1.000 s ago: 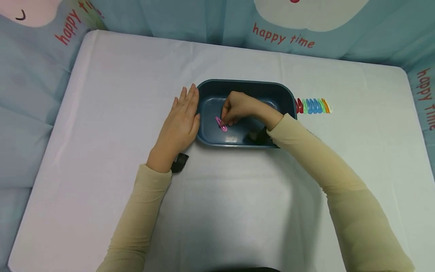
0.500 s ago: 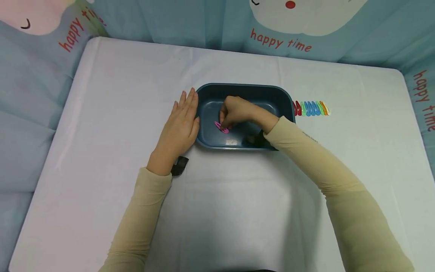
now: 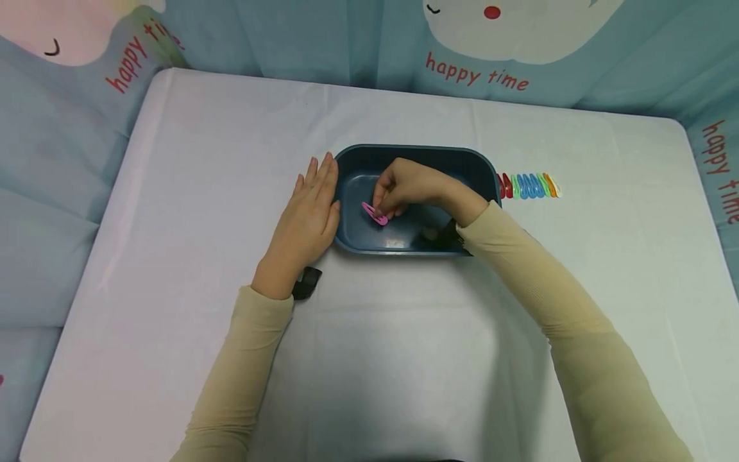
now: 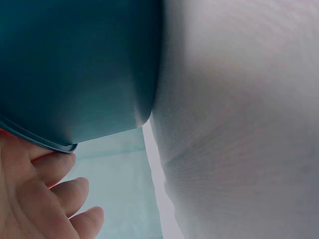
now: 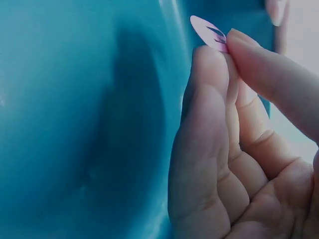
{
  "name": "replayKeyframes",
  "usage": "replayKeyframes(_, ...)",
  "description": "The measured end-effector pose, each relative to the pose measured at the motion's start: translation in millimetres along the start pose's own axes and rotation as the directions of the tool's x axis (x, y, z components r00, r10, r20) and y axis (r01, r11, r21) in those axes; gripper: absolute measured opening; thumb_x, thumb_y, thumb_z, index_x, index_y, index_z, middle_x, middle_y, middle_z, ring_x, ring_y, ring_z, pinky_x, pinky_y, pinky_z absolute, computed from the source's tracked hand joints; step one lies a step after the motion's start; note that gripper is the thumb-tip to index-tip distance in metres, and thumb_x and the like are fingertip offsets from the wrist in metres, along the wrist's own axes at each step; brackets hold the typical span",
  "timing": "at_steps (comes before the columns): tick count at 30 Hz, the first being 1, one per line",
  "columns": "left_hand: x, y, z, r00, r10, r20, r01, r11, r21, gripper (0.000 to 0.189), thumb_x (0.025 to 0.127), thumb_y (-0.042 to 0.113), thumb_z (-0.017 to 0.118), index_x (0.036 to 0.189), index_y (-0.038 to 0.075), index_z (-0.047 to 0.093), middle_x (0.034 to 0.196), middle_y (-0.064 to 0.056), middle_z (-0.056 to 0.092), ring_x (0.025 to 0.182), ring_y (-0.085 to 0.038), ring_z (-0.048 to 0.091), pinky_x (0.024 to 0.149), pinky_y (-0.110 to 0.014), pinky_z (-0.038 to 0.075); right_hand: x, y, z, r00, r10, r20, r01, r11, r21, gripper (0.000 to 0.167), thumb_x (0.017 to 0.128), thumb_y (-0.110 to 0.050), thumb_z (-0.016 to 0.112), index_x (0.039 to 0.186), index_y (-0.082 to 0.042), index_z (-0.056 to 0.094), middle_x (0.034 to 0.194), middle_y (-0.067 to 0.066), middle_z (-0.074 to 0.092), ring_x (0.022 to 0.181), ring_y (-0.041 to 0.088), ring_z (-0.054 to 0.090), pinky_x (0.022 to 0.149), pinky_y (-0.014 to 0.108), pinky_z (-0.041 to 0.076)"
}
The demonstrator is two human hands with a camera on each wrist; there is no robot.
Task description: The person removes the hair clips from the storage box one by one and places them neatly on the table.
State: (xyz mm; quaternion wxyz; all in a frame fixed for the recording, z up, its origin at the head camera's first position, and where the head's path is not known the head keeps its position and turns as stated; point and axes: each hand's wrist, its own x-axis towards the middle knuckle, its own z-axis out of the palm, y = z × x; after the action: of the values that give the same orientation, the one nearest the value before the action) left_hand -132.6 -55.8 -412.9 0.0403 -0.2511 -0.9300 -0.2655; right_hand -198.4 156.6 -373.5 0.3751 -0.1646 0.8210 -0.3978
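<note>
Inside a dark blue rectangular basin (image 3: 416, 252), my right hand (image 3: 412, 186) pinches a pink snap hair clip (image 3: 374, 214) between thumb and fingertips. The right wrist view shows the hair clip (image 5: 207, 32) sticking out past the thumb tip, with the blue basin wall behind it. My left hand (image 3: 306, 212) lies with straight fingers along the basin's left rim. In the left wrist view, those fingers (image 4: 55, 191) are right at the rim, on the outer side of the basin (image 4: 84, 64).
Right of the basin, a row of hair clips (image 3: 531, 185) in red, green, blue, orange and white lies on the white tablecloth (image 3: 369, 372). A blue printed curtain (image 3: 323, 45) hangs around the table's back and sides. A black wrist device (image 3: 307, 283) sits by my left wrist.
The pink hair clip tilts a little differently in my right hand, which has shifted slightly within the basin. The whole head view has slid down slightly. My left hand stays at the rim.
</note>
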Motion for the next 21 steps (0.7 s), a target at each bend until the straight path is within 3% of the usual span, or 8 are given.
replayKeyframes(14,-3.5,2.2,-0.2,1.000,-0.017,0.019,0.017,1.000,0.006,0.057,0.100,0.019,0.035,0.149,-0.003,0.016,0.155,-0.014,0.014,0.143,-0.030,0.008,0.113,-0.048,0.011,-34.5,2.4,-17.2,0.995,-0.060,-0.082,0.069,0.992,0.106,0.007,0.084,-0.004,0.068,0.082,0.003,0.070,0.073,0.010,0.068,0.064,0.022,0.060,0.063,0.030,0.052)
replayKeyframes(21,-2.1,2.6,0.4,1.000,-0.007,0.009,0.007,1.000,0.006,0.056,0.100,0.018,0.034,0.149,-0.002,0.015,0.155,-0.014,0.013,0.142,-0.031,0.010,0.113,-0.048,0.012,-50.9,8.8,-27.8,0.988,-0.083,-0.129,0.099,0.988,0.118,0.008,0.083,-0.003,0.069,0.082,0.004,0.069,0.074,0.010,0.069,0.070,0.034,0.063,0.064,0.033,0.054)
